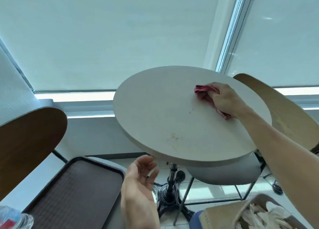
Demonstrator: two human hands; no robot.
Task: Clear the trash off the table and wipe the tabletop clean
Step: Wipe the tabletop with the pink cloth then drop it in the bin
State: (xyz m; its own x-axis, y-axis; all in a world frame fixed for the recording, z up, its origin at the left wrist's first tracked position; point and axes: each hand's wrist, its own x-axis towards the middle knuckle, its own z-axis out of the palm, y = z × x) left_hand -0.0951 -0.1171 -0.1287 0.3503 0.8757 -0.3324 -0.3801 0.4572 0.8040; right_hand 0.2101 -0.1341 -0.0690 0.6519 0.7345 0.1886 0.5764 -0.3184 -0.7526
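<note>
Wiping step: pink cloth (203,90) is being gripped in right hand (224,99) fingers on table (165,111); left hand (139,185) fingers loosely spread. Stain (174,138) is being judged next.

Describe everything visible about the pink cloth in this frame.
The pink cloth is a crumpled, soft-looking rag, bunched rather than spread flat. The right hand grips it with curled fingers and holds it against the round pale tabletop, toward its far right part. One wad sticks out beyond the fingers, and a narrower tail shows under the heel of the hand. Faint marks on the tabletop lie nearer the camera.
</note>
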